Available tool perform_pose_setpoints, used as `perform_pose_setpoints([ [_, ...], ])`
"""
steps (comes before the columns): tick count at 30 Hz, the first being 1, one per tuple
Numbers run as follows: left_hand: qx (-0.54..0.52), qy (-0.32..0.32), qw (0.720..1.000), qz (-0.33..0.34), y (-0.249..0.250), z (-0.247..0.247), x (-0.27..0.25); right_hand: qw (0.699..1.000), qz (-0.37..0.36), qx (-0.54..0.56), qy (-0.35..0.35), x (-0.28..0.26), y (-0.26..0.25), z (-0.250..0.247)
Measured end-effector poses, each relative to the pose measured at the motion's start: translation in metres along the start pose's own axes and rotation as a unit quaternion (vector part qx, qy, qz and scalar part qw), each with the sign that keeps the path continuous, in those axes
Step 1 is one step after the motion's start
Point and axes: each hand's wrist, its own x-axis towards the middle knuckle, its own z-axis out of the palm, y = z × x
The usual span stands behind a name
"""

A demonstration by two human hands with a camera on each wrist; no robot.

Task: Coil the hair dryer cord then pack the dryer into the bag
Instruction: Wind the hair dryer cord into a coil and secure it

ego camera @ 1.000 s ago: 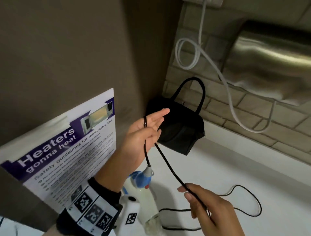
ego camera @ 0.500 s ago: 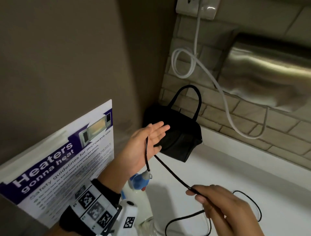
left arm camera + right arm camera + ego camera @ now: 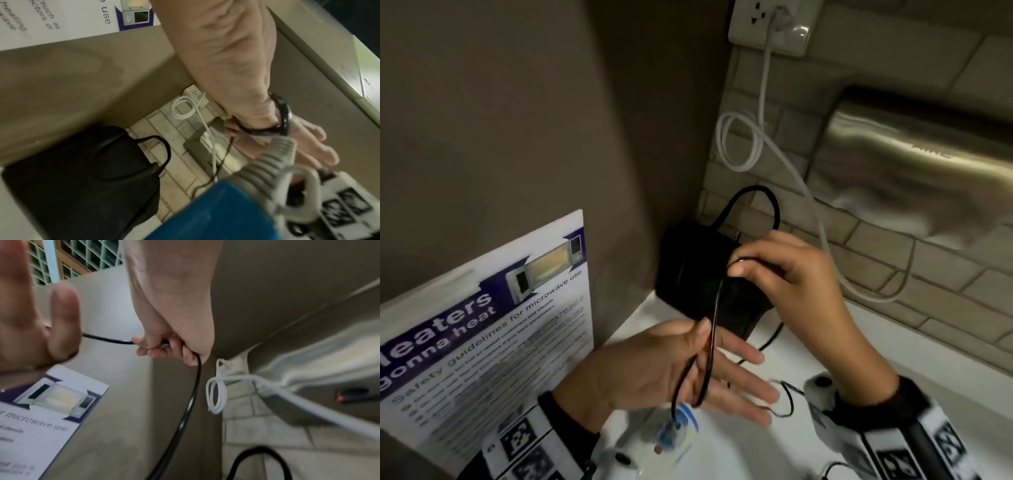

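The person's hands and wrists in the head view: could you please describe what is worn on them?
Both hands, left hand and right hand, are bare, with no gloves or rings visible. Each wrist carries a dark cuff under a white band printed with black square fiducial markers, and a white camera housing sits at each wrist. The left band shows the same marker pattern.

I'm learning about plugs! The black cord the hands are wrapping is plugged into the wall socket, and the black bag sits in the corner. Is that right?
Not quite. The cable plugged into the wall socket is the white cable, as the head view shows. The black cord loops around the left hand while the right hand pinches it. The black bag does sit in the corner.
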Motion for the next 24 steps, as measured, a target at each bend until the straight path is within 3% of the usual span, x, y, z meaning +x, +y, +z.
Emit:
perform_pose_setpoints([
  [4,-0.013,-0.028,0.999,-0.012,-0.007,0.009,-0.003,0.994,0.070,0.066,-0.050,0.002,0.029,0.040],
  [7,-0.015,-0.020,0.999,0.031,-0.003,0.008,-0.008,0.987,0.114,0.082,-0.079,-0.022,0.041,0.064],
  [8,-0.018,-0.010,0.999,0.047,-0.002,0.006,-0.008,0.981,0.177,0.037,-0.068,-0.026,0.035,0.084],
  [9,-0.019,0.003,0.998,0.065,-0.002,0.004,-0.008,0.949,0.292,-0.117,0.005,-0.022,0.041,0.089],
  [10,-0.016,0.016,0.996,0.083,-0.002,0.002,-0.008,0.918,0.366,-0.153,-0.016,-0.018,0.028,0.115],
  [11,-0.010,0.032,0.995,0.098,-0.004,0.001,-0.006,0.866,0.424,-0.261,0.053,-0.017,0.015,0.147],
  [12,-0.007,0.049,0.993,0.111,-0.005,0.000,-0.004,0.841,0.451,-0.288,0.083,-0.020,0.007,0.158],
  [13,-0.009,0.066,0.990,0.121,-0.007,-0.002,-0.001,0.855,0.458,-0.241,0.017,-0.032,0.012,0.154],
  [14,-0.014,0.083,0.988,0.130,-0.008,-0.004,0.001,0.892,0.426,-0.130,-0.074,-0.059,0.023,0.133],
  [15,-0.019,0.099,0.985,0.138,-0.009,-0.007,0.003,0.921,0.353,-0.089,-0.137,-0.089,0.032,0.096],
  [16,-0.020,0.114,0.983,0.144,-0.010,-0.010,0.005,0.938,0.295,-0.018,-0.182,-0.098,0.024,0.102],
  [18,-0.014,0.144,0.978,0.152,-0.010,-0.016,0.006,0.955,0.233,-0.045,-0.176,-0.124,0.034,0.081],
  [21,-0.013,0.180,0.971,0.160,-0.007,-0.023,0.007,0.951,0.223,-0.068,-0.205,-0.140,0.020,0.080],
  [24,-0.021,0.221,0.959,0.176,-0.005,-0.031,0.009,0.952,0.232,-0.070,-0.189,-0.154,0.001,0.068],
])
